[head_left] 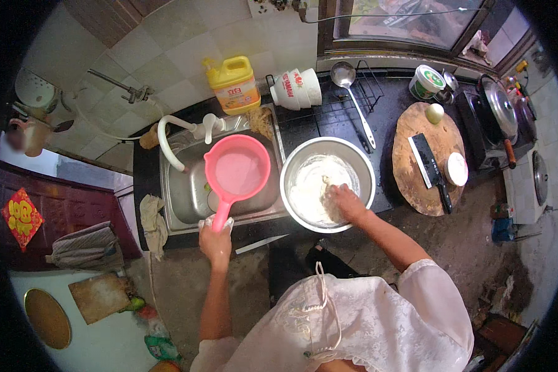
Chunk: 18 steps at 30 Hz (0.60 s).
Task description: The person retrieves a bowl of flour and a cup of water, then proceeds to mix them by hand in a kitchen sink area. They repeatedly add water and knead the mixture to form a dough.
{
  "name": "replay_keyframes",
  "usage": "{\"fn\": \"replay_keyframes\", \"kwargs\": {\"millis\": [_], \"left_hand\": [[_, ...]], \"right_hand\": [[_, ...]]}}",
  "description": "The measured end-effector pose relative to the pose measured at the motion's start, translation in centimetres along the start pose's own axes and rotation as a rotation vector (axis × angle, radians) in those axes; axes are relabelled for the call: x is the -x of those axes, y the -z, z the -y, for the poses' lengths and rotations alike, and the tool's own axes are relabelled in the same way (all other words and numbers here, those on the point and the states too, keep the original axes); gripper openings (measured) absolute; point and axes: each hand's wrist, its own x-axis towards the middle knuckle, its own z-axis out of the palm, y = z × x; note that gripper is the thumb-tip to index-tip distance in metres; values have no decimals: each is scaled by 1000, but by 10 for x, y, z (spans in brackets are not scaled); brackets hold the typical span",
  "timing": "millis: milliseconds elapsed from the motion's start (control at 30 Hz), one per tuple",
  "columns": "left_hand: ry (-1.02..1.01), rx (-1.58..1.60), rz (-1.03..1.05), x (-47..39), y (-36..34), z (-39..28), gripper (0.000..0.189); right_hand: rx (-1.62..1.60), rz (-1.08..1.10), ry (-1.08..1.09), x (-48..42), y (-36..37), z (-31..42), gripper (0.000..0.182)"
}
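Observation:
My left hand (215,242) grips the handle of a pink plastic water ladle (238,169), held over the stainless-steel sink (181,200). Some water appears to be in the ladle. White residue clings to the fingers of that hand. To its right, a metal mixing bowl (367,160) stands on the dark counter, with white flour (307,181) inside. My right hand (346,202) reaches into the bowl, its fingers in the flour among pale, doughy clumps. Motion blur hides how far those fingers are closed.
A round wooden chopping board (409,193) carries a cleaver (426,160), an onion (434,113) and a small white tub (456,169). Behind the bowl lie a metal ladle (353,93) and stacked white bowls (297,89). A yellow detergent jug (235,88) and white faucet (172,139) border the sink.

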Motion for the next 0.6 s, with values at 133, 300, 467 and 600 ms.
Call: {"fn": "replay_keyframes", "kwargs": {"millis": [133,300,467,600], "left_hand": [[26,-37,107,-23,-25,2,44],[-37,-40,248,-42,-55,-26,42],[-157,-89,344,-55,-78,-65,37],[-246,-145,386,-66,-92,-59,42]], "right_hand": [[-207,-144,-241,4,-20,-31,38],[-476,-446,-281,23,-19,-53,29],[-624,-404,-601,19,3,-45,36],[-415,-316,-405,32,10,-42,44]]}}
